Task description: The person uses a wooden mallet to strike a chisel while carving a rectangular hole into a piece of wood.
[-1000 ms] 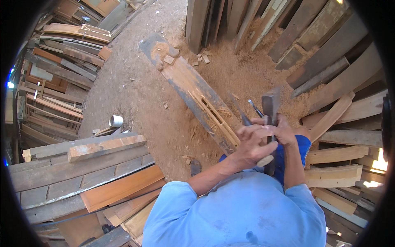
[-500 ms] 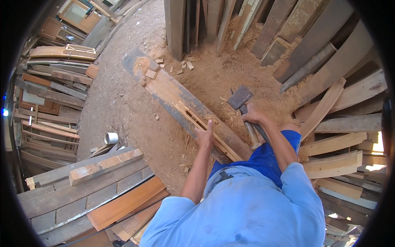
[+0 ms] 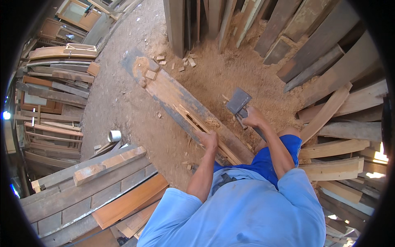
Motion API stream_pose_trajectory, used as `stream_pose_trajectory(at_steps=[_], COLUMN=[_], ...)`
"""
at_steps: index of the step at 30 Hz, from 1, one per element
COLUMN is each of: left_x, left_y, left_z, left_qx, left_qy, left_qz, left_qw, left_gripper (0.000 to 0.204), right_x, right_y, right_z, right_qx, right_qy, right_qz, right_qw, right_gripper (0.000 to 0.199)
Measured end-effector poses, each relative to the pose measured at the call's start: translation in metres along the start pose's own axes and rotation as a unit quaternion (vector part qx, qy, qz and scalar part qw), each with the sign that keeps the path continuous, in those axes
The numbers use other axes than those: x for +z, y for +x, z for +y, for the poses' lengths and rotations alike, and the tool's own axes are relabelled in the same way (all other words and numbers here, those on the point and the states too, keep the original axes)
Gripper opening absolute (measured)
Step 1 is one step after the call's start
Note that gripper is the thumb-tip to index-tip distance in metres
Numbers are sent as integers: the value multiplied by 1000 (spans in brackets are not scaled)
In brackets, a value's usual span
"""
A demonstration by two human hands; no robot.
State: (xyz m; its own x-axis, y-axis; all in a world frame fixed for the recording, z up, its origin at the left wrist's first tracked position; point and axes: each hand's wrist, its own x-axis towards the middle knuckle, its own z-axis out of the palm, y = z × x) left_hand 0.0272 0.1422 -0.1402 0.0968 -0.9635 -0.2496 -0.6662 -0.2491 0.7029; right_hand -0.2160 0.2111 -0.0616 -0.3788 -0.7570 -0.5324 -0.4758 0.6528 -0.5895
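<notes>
My left hand (image 3: pixel 208 139) is closed round a narrow wooden piece (image 3: pixel 228 153) with a long slot cut in it. The piece lies lengthwise on a thick, worn plank (image 3: pixel 173 87), and wood chips lie beside the slot. My right hand (image 3: pixel 254 117) grips a mallet with a dark, blocky head (image 3: pixel 238 101), held up right of the plank. A slim tool, partly hidden under the mallet head, shows by the same hand; its kind is hard to make out now. Small offcuts (image 3: pixel 151 75) and sawdust rest at the plank's far end.
Old boards (image 3: pixel 296 57) lean upright at the far side and right. Stacked planks (image 3: pixel 111 164) stand at the near left, with a white cup-like container (image 3: pixel 114 136) behind them. More timber and frames (image 3: pixel 53 99) line the left. Sawdust and chips cover the ground.
My left hand has shifted slightly nearer, its raised thumb now lowered onto the piece. The mallet has turned in my right hand, and the light-handled tool that hung below it has swung mostly out of sight.
</notes>
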Motion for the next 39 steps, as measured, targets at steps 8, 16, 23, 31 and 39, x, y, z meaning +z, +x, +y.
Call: stream_pose_trajectory(at_steps=[8,16,23,31,39], left_x=[-14,-19,-30,-25,-23], left_y=[-9,-7,-10,-5,1], left_z=[36,22,21,8,-1], left_qx=[-50,-40,45,51,39], left_qy=[15,4,-20,-67,-90], left_qz=[-69,-73,-76,-128,-192], left_qw=[996,997,996,988,977], left_gripper=[80,82,83,92,85], right_x=[23,41,82,146,147], right_y=[-97,-151,-166,-180,-193], right_z=[11,-30,-44,29,4], right_qx=[-9,27,92,74,179], right_qy=[83,-41,-142,5,-50], right_qz=[66,-38,-47,49,44], right_qw=[994,998,984,996,982], right_gripper=[30,32,46,72,78])
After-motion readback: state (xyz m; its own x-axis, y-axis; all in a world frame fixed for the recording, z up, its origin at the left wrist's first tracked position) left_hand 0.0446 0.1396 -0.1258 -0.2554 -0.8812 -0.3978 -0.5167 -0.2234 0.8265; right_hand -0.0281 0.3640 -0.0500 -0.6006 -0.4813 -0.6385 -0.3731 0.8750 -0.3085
